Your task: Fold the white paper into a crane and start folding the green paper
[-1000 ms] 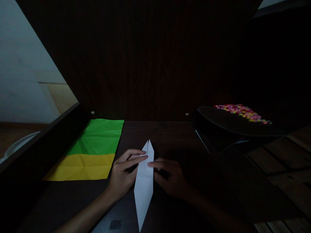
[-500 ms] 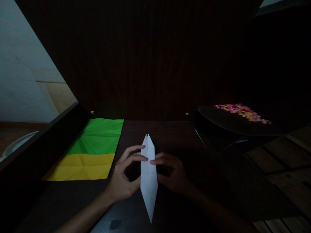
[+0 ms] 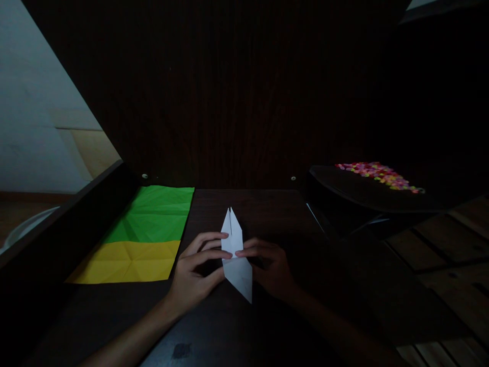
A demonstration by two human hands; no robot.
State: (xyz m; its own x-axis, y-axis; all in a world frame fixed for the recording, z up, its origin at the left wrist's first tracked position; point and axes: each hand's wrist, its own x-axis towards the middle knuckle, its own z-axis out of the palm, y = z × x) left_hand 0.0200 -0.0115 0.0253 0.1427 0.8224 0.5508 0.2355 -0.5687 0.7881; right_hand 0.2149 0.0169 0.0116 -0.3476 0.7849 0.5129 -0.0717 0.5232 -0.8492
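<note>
A narrow piece of folded white paper [image 3: 234, 244] is held over the dark tabletop, between both hands. Its far end splits into two points side by side, and its near end is bent up and slants to the right. My left hand [image 3: 196, 270] grips the left edge, fingertips on top of the paper and thumb at its side. From the right, my right hand [image 3: 269, 265] pinches the opposite edge, with its index fingertip on the paper's middle; its thumb is mostly hidden behind the paper's near part.
Creased green paper [image 3: 156, 214] and yellow paper [image 3: 130, 261] lie on the table at left, beside a raised dark side board [image 3: 76, 209]. A tall dark panel [image 3: 229, 102] rises behind. At right is a dark object with small colourful pieces [image 3: 382, 174] on it.
The white paper's near end has bent upward and swung right, so it looks shorter. Both hands keep nearly the same place and hold.
</note>
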